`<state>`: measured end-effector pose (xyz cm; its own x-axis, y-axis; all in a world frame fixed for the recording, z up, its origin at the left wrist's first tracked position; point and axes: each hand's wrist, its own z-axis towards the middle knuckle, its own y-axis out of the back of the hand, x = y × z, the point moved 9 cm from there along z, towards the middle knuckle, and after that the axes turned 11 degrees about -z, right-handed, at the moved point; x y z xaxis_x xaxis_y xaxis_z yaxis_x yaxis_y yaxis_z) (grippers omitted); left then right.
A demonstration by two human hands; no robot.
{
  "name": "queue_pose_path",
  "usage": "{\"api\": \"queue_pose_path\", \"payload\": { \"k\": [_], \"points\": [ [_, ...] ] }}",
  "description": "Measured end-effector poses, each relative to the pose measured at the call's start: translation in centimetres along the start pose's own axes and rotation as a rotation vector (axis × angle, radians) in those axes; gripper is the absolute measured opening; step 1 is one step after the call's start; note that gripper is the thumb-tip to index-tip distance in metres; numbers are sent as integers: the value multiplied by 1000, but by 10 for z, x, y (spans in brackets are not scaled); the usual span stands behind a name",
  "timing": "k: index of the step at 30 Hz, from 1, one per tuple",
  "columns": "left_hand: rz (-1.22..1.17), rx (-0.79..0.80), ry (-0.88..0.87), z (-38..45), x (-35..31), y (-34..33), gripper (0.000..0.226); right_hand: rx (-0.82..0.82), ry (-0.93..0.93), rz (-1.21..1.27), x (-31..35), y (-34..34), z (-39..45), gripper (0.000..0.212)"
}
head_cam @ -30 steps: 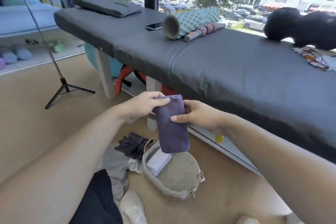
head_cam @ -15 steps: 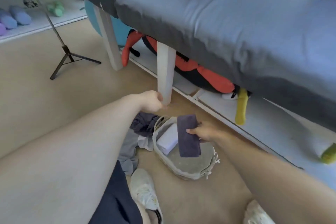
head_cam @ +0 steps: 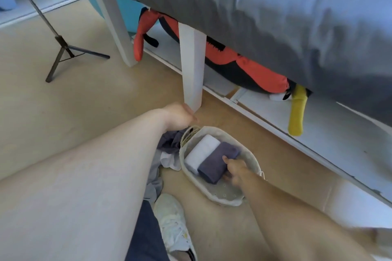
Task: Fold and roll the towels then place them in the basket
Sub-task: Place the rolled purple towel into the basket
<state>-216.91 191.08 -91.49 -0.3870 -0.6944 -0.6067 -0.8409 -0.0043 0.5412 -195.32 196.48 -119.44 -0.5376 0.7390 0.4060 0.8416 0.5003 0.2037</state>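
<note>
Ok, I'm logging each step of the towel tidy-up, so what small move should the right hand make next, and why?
Probably let go and lift away. The right hand holds the rolled purple towel, which already lies inside the basket beside the white rolled towel. More loose cloth lies outside the basket under the left hand, likely next to fold.

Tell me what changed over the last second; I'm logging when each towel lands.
The right hand carried the purple rolled towel down from chest height into the basket, beside the white rolled towel, and still grips it. The left hand let go and now hangs above the unfolded towels. Basket and white roll stayed put.
</note>
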Motion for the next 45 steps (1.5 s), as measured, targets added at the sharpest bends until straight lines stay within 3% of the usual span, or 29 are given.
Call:
{"api": "queue_pose_path", "payload": {
  "k": [10, 13, 17, 20, 23, 26, 28, 33, 39, 43, 45],
  "points": [
    [32, 40, 12, 3, -8, -10, 13, -19, -48, -52, -15, -1, 16, 30],
    [22, 40, 16, 5, -8, -11, 18, -69, -47, -246, -12, 3, 13, 30],
    [42, 39, 15, 3, -11, -9, 29, -347, 211, -657, 11, 21, -9, 71],
    [52, 25, 19, 2, -9, -5, 25, -534, 505, -872, 34, 17, -41, 69],
    [23, 6, 38, 2, -1, -2, 39, -429, 716, -1093, 45, -10, -53, 69],
    [16, 9, 52, 2, 4, -2, 42, -228, 657, -1219, 31, -30, -40, 97],
    [14, 4, 55, 3, 7, -1, 42, -210, 612, -1314, 24, -36, -34, 109],
    [26, -5, 56, 5, 12, 1, 39, -233, 567, -1425, 21, -51, -28, 103],
    [25, -11, 58, 6, 16, 3, 37, -290, 594, -1228, 31, -59, -27, 98],
    [25, -21, 58, 4, 16, 9, 36, -422, 693, -968, 38, -33, -42, 62],
    [22, -31, 55, 3, 17, 13, 38, -499, 647, -932, 34, -20, -46, 56]
  ]
}}
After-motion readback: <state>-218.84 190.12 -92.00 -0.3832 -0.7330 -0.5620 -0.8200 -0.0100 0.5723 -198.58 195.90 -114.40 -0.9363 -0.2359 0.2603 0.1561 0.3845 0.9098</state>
